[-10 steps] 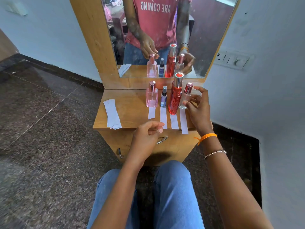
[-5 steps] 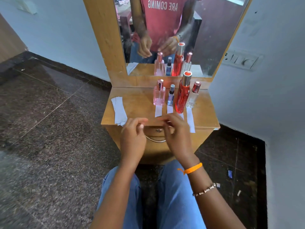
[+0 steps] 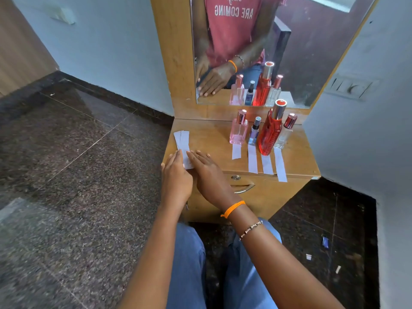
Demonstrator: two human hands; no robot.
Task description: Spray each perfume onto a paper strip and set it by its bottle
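Head view, left hand [image 3: 176, 175] and right hand [image 3: 208, 172] flat – fingers open, seemingly touching – spare strip stack [image 3: 183, 142] between them.

Pink bottle [image 3: 238, 132], red bottle [image 3: 269, 134], white strips [image 3: 184, 143], orange wristband [image 3: 233, 208]

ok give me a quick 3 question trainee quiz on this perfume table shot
1. How many perfume bottles stand on the wooden table, and how many have a paper strip laid in front?
2. True or false: the tall red bottle is lying on its side.
3. Where are both hands? A) on the stack of spare strips at the table's left B) around the pink bottle C) on the drawer handle

Key
1. Four bottles, four strips: the pink bottle, the small blue bottle, the tall red bottle and the clear bottle.
2. False, it stands upright.
3. A: the left hand and right hand rest on the stack's near end.
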